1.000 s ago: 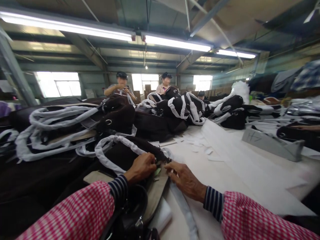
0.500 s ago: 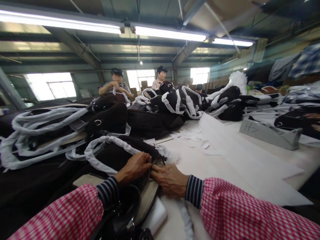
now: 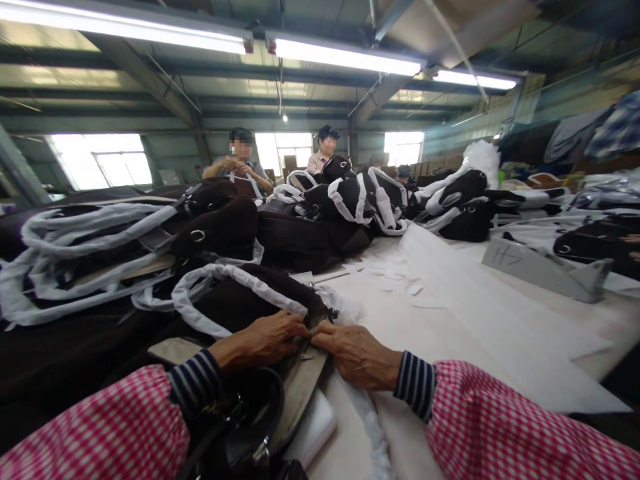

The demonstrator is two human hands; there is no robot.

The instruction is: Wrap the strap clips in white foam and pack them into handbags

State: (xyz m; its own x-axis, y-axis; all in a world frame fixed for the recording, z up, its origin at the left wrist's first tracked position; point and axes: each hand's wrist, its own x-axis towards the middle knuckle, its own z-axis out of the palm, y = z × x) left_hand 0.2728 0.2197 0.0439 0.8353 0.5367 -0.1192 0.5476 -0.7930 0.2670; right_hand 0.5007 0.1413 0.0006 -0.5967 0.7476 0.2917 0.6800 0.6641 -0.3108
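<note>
A black handbag [image 3: 283, 283] lies on its side in front of me, its handle [image 3: 250, 285] wrapped in white tissue. My left hand [image 3: 267, 340] is closed, its fingers pinching the bag's opening near one end. Right beside those fingertips, my right hand [image 3: 363, 353] also grips the bag's edge with a closed pinch. What lies between the fingertips is too small to make out. Below the hands runs the beige edge [image 3: 303, 390] of the opening. A black strap [image 3: 277, 400] with metal clasps hangs toward me.
More black bags with wrapped handles pile up at left [image 3: 215, 230] and at the back [image 3: 345, 200]. White sheets [image 3: 465, 300] and paper scraps cover part of the pale table. A grey tape dispenser [image 3: 545, 270] stands at right. Two co-workers [image 3: 240, 163] are across the table.
Both hands stay at the bag's opening. My fingertips have shifted slightly right, and both forearms lie farther apart. More of the beige edge shows below the hands.
</note>
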